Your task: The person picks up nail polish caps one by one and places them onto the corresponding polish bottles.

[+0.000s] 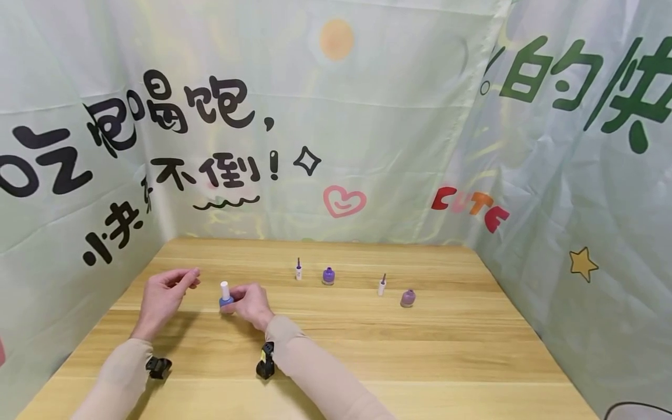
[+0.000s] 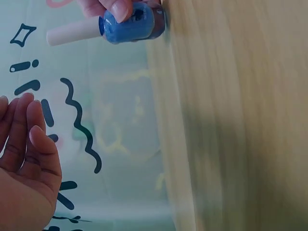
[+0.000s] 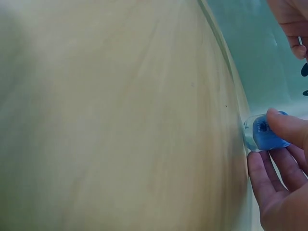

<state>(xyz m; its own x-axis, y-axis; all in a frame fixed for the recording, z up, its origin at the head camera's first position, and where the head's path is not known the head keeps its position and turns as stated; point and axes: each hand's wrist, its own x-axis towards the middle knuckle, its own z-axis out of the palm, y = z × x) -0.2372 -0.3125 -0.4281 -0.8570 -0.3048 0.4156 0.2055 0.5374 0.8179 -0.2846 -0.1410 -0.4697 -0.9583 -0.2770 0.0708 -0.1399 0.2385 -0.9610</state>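
My right hand [image 1: 253, 304] holds a blue nail polish bottle [image 1: 226, 301] between thumb and fingers, upright at the tabletop. A white cap [image 1: 224, 289] is on the bottle. In the right wrist view, the thumb lies on one side of the blue bottle [image 3: 262, 131] and the fingers on the other; the cap is hidden there. To the left of the bottle, my left hand [image 1: 161, 300] hovers above the table with loosely bent fingers and nothing in them. The left wrist view shows this hand [image 2: 29, 163] apart from the capped bottle [image 2: 132, 26].
On the wooden table [image 1: 399, 356], a purple polish bottle [image 1: 328, 276] stands uncapped beside its upturned brush cap [image 1: 298, 272]. Farther right, a mauve bottle [image 1: 408, 298] stands near another upturned brush cap [image 1: 381, 287]. Printed cloth [image 1: 399, 146] hangs around the table's back and sides.
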